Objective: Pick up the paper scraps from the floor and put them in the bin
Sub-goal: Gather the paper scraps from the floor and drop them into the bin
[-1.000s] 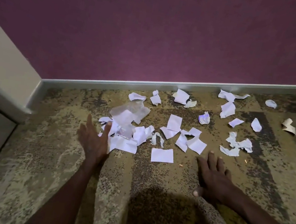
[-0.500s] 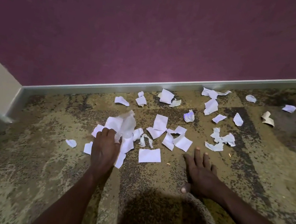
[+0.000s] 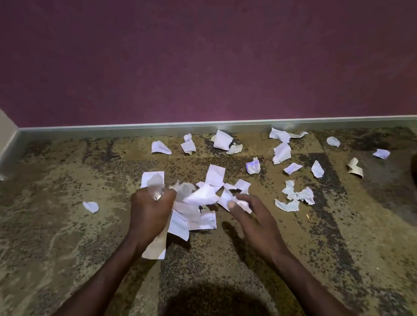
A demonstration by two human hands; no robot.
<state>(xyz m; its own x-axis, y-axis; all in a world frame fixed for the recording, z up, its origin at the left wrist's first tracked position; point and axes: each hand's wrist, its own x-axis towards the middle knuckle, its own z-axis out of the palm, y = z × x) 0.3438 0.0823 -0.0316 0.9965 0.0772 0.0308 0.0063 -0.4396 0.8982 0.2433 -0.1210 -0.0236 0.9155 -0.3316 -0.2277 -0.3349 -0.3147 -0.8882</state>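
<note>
The left hand [image 3: 151, 210] grips a crumpled bunch of paper scraps [image 3: 188, 209]; the right hand [image 3: 254, 221] pinches 1 scrap beside it. More scraps lie beyond both hands. They look light and limp, best gathered by bunching.

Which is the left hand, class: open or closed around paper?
Closed. The left hand has its fingers curled round a bunch of paper scraps, which stick out above and below the fist.
</note>
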